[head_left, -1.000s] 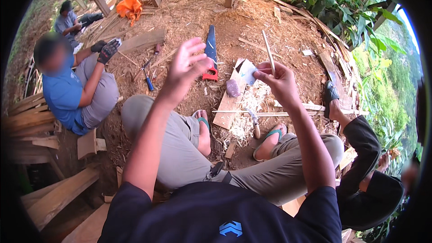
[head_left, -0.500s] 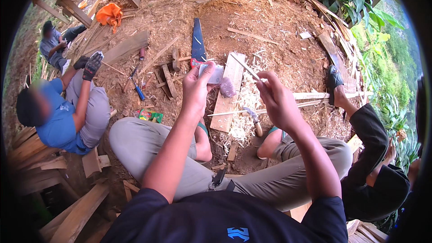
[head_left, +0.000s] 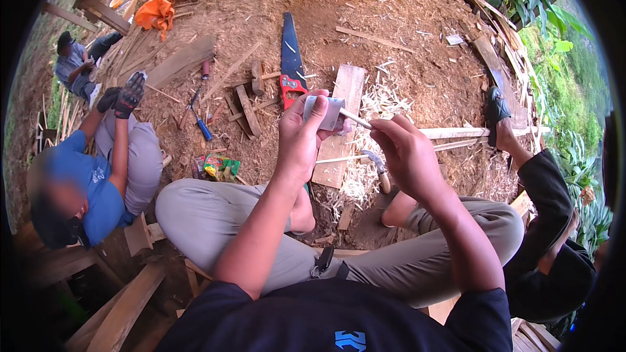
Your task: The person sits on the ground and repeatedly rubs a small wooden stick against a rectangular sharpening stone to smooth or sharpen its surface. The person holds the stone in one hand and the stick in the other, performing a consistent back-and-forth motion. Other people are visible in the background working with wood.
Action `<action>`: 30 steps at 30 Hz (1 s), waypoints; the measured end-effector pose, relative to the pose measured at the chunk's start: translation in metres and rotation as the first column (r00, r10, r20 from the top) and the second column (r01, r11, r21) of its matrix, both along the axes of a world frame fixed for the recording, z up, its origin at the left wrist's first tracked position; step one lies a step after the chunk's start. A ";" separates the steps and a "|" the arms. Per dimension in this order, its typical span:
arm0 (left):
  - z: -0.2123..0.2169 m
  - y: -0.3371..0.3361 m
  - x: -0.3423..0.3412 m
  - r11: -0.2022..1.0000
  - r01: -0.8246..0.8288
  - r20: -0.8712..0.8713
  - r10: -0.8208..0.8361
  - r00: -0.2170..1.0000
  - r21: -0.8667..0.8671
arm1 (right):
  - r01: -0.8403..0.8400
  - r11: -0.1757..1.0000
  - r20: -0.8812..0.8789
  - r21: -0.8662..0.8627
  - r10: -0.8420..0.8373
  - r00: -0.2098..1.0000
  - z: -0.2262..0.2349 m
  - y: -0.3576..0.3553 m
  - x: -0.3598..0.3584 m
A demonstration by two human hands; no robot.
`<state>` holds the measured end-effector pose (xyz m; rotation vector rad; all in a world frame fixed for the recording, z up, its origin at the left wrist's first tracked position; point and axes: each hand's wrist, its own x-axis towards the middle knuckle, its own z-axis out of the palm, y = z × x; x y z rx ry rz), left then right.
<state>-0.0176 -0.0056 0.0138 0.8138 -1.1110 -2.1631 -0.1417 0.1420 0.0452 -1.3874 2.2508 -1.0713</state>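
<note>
Over shaving-strewn ground (head_left: pixel 424 75), frame centre: grips pale sheet (head_left: pixel 330 111) with closed left hand (head_left: pixel 300 135); pinches thin stick (head_left: pixel 355 118) with closed right hand (head_left: pixel 405 155), left end at sheet.

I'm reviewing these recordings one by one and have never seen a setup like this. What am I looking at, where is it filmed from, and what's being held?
There is no machine here, only a person's two bare hands. The view comes from a wide fisheye camera worn on that person's head, looking down, so straight edges bend near the rim. The left hand holds a small pale sheet; the right hand grips a thin stick whose far end meets the sheet. On the ground ahead lie a red-handled saw, a board, pale shavings and a wooden-handled tool. A gloved co-worker sits at left.
</note>
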 end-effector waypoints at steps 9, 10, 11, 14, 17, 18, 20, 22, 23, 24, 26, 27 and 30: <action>-0.021 0.010 0.004 0.979 0.121 0.197 -0.087 0.977 -0.165 | -0.066 0.996 -0.118 -0.055 0.059 0.991 -0.006 -0.011 -0.001; -0.031 0.010 0.004 0.978 0.156 0.115 -0.140 0.983 -0.139 | -0.064 0.994 -0.137 -0.085 0.052 0.989 -0.001 -0.011 0.002; -0.027 0.015 -0.002 0.975 0.150 0.095 -0.135 0.986 -0.165 | -0.043 0.995 -0.201 -0.089 0.024 0.979 0.004 -0.007 0.002; -0.008 0.022 -0.005 0.944 0.062 0.123 -0.023 0.992 -0.325 | 0.073 0.996 -0.050 -0.058 -0.076 0.996 -0.016 0.016 -0.017; 0.002 0.027 -0.005 0.939 0.030 0.102 0.006 0.995 -0.344 | 0.093 0.995 0.205 0.019 -0.095 0.974 -0.016 0.024 -0.024; 0.018 0.028 0.002 0.969 0.063 0.088 -0.043 0.995 -0.238 | 0.242 0.963 0.457 0.116 -0.268 0.848 -0.006 0.021 -0.011; 0.030 0.023 0.010 0.949 0.076 0.104 -0.046 0.994 -0.306 | 0.319 0.930 0.664 0.182 -0.355 0.658 0.003 0.012 -0.010; 0.034 0.018 0.017 0.936 0.089 0.058 -0.073 0.996 -0.340 | 0.044 0.986 0.895 0.159 -0.163 0.416 0.002 0.013 -0.036; 0.036 0.015 0.020 0.928 0.090 0.060 -0.074 0.995 -0.362 | -0.168 0.983 0.967 0.067 -0.022 0.253 0.003 0.011 -0.048; 0.037 0.010 0.023 0.919 0.097 0.069 -0.076 0.995 -0.382 | -0.352 0.934 0.995 -0.060 0.082 0.049 0.005 0.009 -0.048; 0.037 0.006 0.028 0.931 0.061 0.080 -0.035 0.996 -0.360 | -0.207 0.977 0.916 0.044 0.043 0.399 0.003 0.005 -0.045; 0.038 0.003 0.030 0.948 0.013 0.090 0.017 0.996 -0.319 | -0.139 0.987 0.782 0.078 0.026 0.623 0.002 -0.002 -0.039; 0.033 -0.006 0.037 0.959 -0.061 0.094 0.090 0.991 -0.275 | 0.002 0.999 0.129 0.039 -0.007 0.992 0.006 -0.020 -0.008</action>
